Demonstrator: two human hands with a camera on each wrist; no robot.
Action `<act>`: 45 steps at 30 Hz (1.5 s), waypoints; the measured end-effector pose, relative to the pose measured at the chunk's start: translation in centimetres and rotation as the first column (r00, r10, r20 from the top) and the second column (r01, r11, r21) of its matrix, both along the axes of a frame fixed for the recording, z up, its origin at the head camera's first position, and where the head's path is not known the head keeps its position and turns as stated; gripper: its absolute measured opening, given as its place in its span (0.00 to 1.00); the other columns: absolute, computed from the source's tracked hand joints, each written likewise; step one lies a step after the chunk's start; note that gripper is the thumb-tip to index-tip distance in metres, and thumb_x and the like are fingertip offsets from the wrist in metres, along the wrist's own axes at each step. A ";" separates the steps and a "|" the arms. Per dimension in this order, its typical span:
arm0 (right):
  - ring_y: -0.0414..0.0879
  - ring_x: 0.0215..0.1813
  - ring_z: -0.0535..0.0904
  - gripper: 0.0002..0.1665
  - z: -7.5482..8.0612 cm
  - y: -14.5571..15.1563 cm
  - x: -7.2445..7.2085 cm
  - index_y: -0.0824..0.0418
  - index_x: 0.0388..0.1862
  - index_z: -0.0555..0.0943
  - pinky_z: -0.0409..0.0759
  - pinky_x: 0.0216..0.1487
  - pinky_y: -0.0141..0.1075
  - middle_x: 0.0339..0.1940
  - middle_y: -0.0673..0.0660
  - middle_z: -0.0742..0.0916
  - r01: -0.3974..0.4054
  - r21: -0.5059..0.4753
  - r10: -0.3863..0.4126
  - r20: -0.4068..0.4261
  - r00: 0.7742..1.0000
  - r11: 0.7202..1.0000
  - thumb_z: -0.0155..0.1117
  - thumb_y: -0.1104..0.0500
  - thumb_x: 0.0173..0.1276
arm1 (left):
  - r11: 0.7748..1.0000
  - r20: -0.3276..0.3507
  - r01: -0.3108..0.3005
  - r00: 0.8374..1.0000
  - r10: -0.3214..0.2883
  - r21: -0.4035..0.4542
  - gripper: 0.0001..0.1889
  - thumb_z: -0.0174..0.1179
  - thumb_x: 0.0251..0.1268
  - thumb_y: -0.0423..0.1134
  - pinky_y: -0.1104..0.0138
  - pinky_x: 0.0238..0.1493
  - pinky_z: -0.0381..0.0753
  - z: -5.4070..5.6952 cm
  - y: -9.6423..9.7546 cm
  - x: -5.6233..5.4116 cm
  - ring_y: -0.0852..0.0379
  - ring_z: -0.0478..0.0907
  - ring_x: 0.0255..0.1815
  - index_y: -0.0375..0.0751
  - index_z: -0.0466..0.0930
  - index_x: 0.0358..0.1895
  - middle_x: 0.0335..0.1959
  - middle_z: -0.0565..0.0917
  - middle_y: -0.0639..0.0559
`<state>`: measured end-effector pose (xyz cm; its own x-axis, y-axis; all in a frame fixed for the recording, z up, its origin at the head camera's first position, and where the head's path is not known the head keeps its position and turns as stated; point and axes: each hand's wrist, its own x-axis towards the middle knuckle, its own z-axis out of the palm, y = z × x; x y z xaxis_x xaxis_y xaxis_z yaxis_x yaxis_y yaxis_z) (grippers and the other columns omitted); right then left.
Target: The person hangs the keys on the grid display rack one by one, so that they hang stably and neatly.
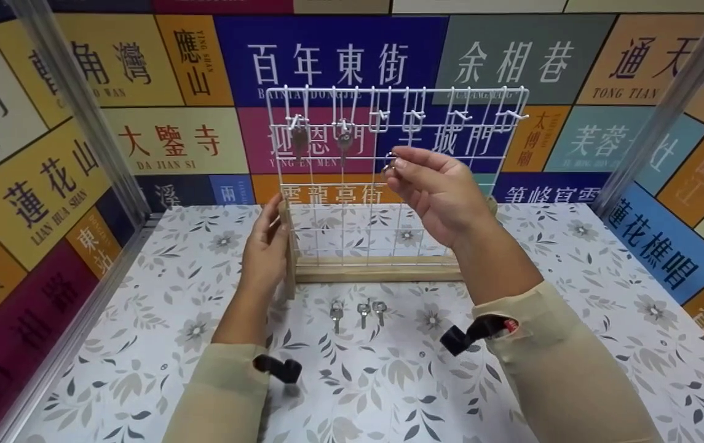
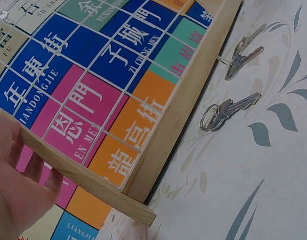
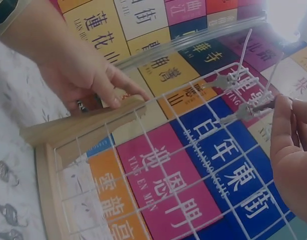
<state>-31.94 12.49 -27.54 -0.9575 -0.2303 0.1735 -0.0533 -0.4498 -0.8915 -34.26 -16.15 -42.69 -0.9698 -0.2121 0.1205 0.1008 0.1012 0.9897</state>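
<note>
My left hand (image 1: 267,252) grips the wooden side post (image 1: 289,252) of a white wire grid rack (image 1: 398,90), thumb on the near side. In front of the grid, my right hand (image 1: 447,191) pinches a small metal key (image 1: 390,165) by thumb and fingertips; most of it is hidden by the fingers. Two keys, a left one (image 1: 299,140) and a second one (image 1: 344,139), hang from the grid's leftmost hooks. The hooks (image 1: 414,120) further right carry nothing. Silver keys (image 2: 232,109) with rings lie on the table before the rack, three in the head view (image 1: 336,315).
The rack stands on a wooden base bar (image 1: 376,274) on a floral-patterned tabletop (image 1: 192,381). Behind it rises a wall of coloured panels (image 1: 333,49) with Chinese lettering. Metal poles (image 1: 90,117) stand at the table's back corners. Black camera mounts (image 1: 281,369) stick out from both sleeves.
</note>
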 end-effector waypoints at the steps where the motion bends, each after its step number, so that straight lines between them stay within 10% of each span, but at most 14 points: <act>1: 0.46 0.43 0.91 0.16 0.3 -0.2 -0.1 0.66 0.57 0.86 0.91 0.52 0.32 0.42 0.59 0.91 0.007 -0.021 -0.007 0.009 1.000 1.000 0.72 0.68 0.72 | 1.000 -0.004 -0.001 1.000 0.001 0.000 0.30 0.51 0.87 0.44 0.50 0.85 0.67 0.0 0.0 0.0 0.51 0.62 0.86 0.93 0.63 0.75 0.85 0.64 0.66; 23: 0.47 0.43 0.91 0.14 2.0 -3.8 -1.9 0.66 0.60 0.83 0.91 0.49 0.30 0.43 0.60 0.90 0.105 -0.370 -0.060 0.132 0.989 0.923 0.64 0.69 0.78 | 1.000 0.038 -0.007 0.999 0.007 -0.006 0.29 0.51 0.88 0.44 0.49 0.86 0.66 0.1 0.0 0.2 0.51 0.61 0.87 0.91 0.62 0.76 0.86 0.63 0.67; 45: 0.48 0.48 0.90 0.22 -0.7 -1.9 -2.6 0.64 0.64 0.83 0.91 0.56 0.33 0.50 0.60 0.88 0.105 -0.150 -0.091 0.099 0.991 0.983 0.72 0.67 0.73 | 1.000 0.023 -0.009 1.000 0.008 0.019 0.29 0.51 0.87 0.43 0.50 0.86 0.66 0.3 0.2 0.1 0.50 0.61 0.87 0.92 0.64 0.75 0.86 0.63 0.63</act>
